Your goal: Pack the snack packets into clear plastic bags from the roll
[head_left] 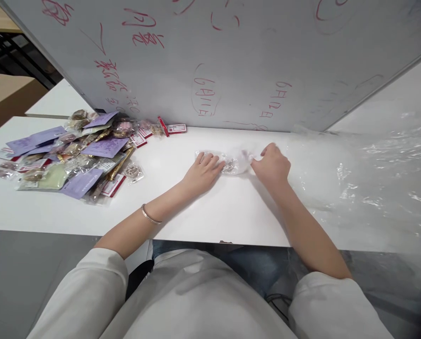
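A small clear plastic bag (241,164) lies on the white table in front of me, with something small and silvery inside that I cannot make out. My left hand (204,175), palm down, presses its curled fingers onto the bag's left end and holds it against the table. At the bag's right end, my right hand (272,165) pinches the crumpled, cloudy plastic between thumb and fingers. Part of the bag is hidden under my left fingers.
Left of my hands lies a heap of small packets, with purple packets (106,147) and red-edged cards (113,185) among them. A whiteboard (238,61) with red writing stands behind the table (228,207). Clear plastic sheeting (366,188) spreads over the right side.
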The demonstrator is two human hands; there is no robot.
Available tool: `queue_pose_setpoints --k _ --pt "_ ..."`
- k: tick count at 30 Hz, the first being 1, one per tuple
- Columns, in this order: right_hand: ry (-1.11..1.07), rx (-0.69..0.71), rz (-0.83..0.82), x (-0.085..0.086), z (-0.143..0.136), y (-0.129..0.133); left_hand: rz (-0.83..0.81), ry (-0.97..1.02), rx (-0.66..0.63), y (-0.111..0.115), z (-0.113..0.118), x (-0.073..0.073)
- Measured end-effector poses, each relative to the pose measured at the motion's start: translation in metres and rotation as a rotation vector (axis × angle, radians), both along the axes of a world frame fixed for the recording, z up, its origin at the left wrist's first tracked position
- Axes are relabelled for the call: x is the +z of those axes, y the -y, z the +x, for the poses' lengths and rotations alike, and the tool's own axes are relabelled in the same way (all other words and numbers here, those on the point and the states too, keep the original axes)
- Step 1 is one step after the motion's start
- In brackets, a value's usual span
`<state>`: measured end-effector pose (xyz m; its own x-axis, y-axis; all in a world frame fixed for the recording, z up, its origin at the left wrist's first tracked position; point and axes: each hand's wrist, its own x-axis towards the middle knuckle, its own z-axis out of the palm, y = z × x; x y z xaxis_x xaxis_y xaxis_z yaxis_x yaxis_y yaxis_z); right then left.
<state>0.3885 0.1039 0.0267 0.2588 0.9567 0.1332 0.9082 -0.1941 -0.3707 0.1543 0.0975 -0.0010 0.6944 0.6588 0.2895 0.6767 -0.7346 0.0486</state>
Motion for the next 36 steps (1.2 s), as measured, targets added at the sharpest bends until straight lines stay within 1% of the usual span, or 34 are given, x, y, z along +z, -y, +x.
queue_pose_setpoints --k 2,3,5,7,8,10,12,14,17,20,24,26,29,31,34,36 --pt "-0.155 0.113 -0.131 -0.001 -0.007 0.004 0.016 -0.029 -0.029 0.000 -0.001 0.002" --pt "-0.244 0.189 -0.144 -0.003 -0.010 0.006 0.018 -0.036 -0.052 -0.001 -0.002 0.002" --pt "-0.403 0.289 -0.049 -0.008 -0.018 0.012 0.005 -0.025 -0.101 -0.005 -0.002 0.002" --pt "-0.482 0.323 0.089 -0.014 -0.026 0.018 -0.025 0.019 -0.131 -0.008 -0.003 0.001" --pt "-0.480 0.353 0.144 -0.016 -0.030 0.021 -0.046 0.046 -0.137 -0.010 -0.003 -0.001" --pt "-0.391 0.482 0.201 -0.019 -0.038 0.025 -0.083 0.096 -0.131 -0.013 -0.003 -0.003" --pt "-0.227 0.626 0.201 -0.021 -0.043 0.027 -0.110 0.126 -0.115 -0.014 -0.005 -0.006" --pt "-0.074 0.703 0.187 -0.024 -0.046 0.027 -0.129 0.127 -0.118 -0.015 -0.007 -0.006" --pt "0.061 0.732 0.212 -0.027 -0.047 0.025 -0.132 0.107 -0.156 -0.014 -0.010 -0.005" --pt "0.145 0.771 0.217 -0.031 -0.049 0.021 -0.075 0.050 -0.189 -0.010 -0.011 -0.002" --pt "0.179 0.879 0.150 -0.033 -0.057 0.017 0.050 0.031 -0.111 -0.002 -0.009 0.000" --pt "0.146 0.900 0.146 -0.033 -0.060 0.016 0.059 0.059 -0.079 -0.001 -0.008 -0.001" --pt "0.027 0.912 0.158 -0.028 -0.055 0.015 -0.043 0.092 -0.045 -0.004 -0.006 -0.003" --pt "-0.137 0.914 0.148 -0.023 -0.045 0.014 -0.110 0.109 -0.011 -0.007 -0.005 -0.003" --pt "-0.441 0.919 0.123 -0.018 -0.024 0.011 -0.168 0.093 0.016 -0.010 -0.005 -0.002" --pt "-0.528 0.925 0.109 -0.016 -0.014 0.010 -0.191 0.082 0.038 -0.012 -0.004 -0.002"
